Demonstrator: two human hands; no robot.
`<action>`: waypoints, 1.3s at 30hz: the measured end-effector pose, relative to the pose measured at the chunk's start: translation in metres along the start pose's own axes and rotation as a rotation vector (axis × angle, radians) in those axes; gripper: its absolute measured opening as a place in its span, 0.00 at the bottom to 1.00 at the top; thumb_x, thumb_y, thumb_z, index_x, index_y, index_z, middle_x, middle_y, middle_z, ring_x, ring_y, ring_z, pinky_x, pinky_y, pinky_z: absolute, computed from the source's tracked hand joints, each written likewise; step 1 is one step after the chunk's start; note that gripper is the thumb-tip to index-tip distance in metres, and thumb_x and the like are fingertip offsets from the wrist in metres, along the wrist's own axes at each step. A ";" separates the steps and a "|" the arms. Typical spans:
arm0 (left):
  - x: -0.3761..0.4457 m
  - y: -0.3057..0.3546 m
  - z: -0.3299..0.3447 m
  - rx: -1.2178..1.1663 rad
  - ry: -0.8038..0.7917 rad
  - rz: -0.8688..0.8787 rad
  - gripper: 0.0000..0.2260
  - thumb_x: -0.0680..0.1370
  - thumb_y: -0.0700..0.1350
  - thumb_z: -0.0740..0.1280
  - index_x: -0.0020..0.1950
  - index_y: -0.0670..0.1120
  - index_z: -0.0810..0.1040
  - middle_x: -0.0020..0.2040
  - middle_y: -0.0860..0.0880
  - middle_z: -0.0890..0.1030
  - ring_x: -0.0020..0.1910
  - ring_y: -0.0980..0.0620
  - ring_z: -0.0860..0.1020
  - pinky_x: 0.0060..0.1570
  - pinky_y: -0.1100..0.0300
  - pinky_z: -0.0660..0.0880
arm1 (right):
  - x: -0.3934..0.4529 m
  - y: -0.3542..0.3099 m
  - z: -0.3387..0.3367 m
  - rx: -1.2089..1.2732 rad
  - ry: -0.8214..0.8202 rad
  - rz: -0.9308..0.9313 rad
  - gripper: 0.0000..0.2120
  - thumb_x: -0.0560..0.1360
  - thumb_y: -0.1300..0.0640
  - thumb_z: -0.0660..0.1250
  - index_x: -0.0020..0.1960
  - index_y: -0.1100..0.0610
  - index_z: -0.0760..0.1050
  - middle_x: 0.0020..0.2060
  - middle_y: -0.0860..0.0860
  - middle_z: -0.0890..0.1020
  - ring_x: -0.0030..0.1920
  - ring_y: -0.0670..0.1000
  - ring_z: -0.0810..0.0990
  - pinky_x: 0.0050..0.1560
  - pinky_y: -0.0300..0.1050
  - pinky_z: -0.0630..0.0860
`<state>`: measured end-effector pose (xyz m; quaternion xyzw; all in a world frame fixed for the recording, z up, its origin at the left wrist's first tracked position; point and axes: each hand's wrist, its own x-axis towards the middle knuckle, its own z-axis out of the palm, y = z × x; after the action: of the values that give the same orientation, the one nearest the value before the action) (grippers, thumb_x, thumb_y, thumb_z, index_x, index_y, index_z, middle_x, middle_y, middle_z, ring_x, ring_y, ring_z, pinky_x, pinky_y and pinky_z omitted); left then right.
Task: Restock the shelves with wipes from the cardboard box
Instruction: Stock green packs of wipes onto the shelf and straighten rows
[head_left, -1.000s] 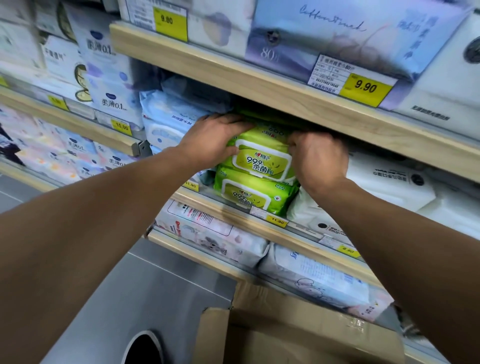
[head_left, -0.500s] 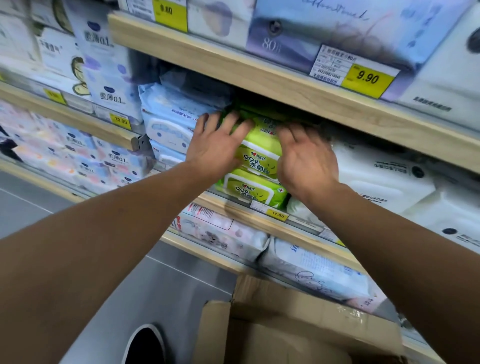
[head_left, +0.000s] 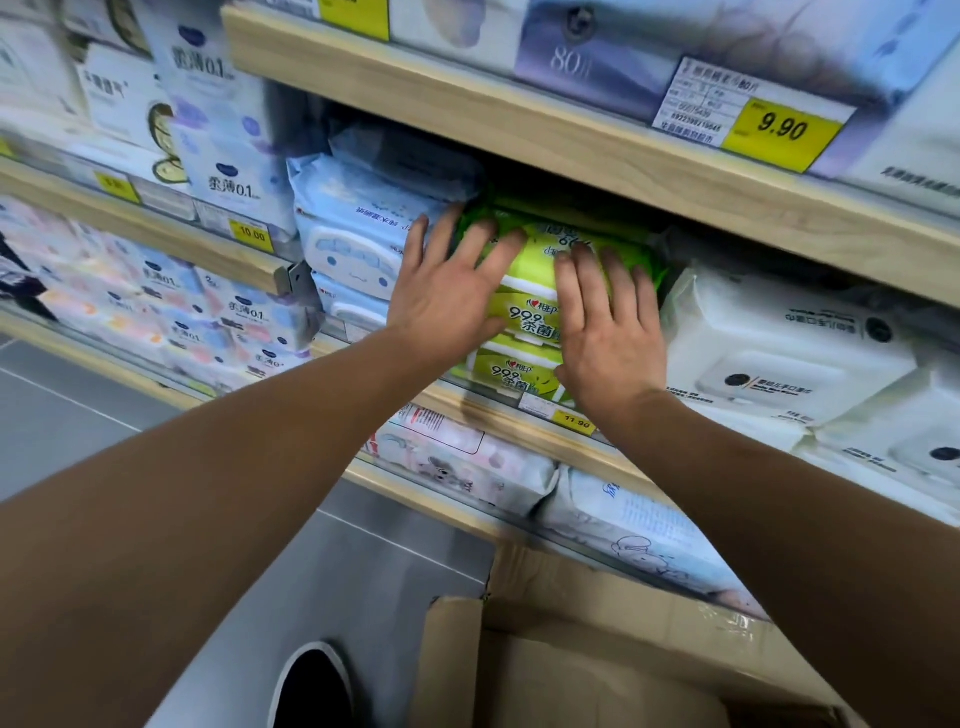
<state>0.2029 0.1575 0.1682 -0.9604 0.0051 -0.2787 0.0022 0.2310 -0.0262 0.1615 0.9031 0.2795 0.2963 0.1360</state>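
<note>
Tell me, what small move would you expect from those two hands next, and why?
Probably a short push straight back. Both the left hand and the right hand lie flat, fingers straight, on the top green wipes pack, which sits tilted on the green pack below and leans forward from under the upper shelf board. Then back to the cardboard box.

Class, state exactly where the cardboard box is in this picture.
In the head view the cardboard box sits on the floor at bottom centre-right, open, against the lowest shelf and beside a dark shoe.
</note>
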 end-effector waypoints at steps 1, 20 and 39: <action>0.002 0.001 0.001 -0.003 -0.009 -0.004 0.38 0.68 0.59 0.72 0.74 0.56 0.57 0.72 0.49 0.64 0.75 0.40 0.53 0.72 0.40 0.50 | 0.002 0.001 0.002 0.005 0.007 0.006 0.37 0.72 0.53 0.64 0.77 0.61 0.53 0.73 0.58 0.64 0.72 0.62 0.63 0.73 0.60 0.57; 0.013 0.000 -0.017 -0.027 -0.108 0.003 0.36 0.72 0.59 0.67 0.75 0.54 0.56 0.75 0.50 0.60 0.76 0.43 0.49 0.72 0.38 0.47 | 0.009 0.007 -0.030 0.007 -0.200 0.028 0.47 0.70 0.51 0.69 0.78 0.54 0.43 0.76 0.52 0.54 0.75 0.59 0.52 0.75 0.58 0.45; -0.017 0.239 -0.067 -0.174 -0.040 0.239 0.34 0.72 0.55 0.67 0.75 0.50 0.60 0.73 0.46 0.63 0.72 0.41 0.60 0.71 0.42 0.55 | -0.202 0.200 -0.067 0.142 -0.172 0.337 0.38 0.66 0.51 0.75 0.71 0.58 0.64 0.70 0.57 0.67 0.70 0.61 0.63 0.72 0.57 0.59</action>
<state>0.1503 -0.0811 0.2139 -0.9548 0.1434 -0.2558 -0.0480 0.1396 -0.3003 0.2038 0.9664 0.1320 0.2160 0.0441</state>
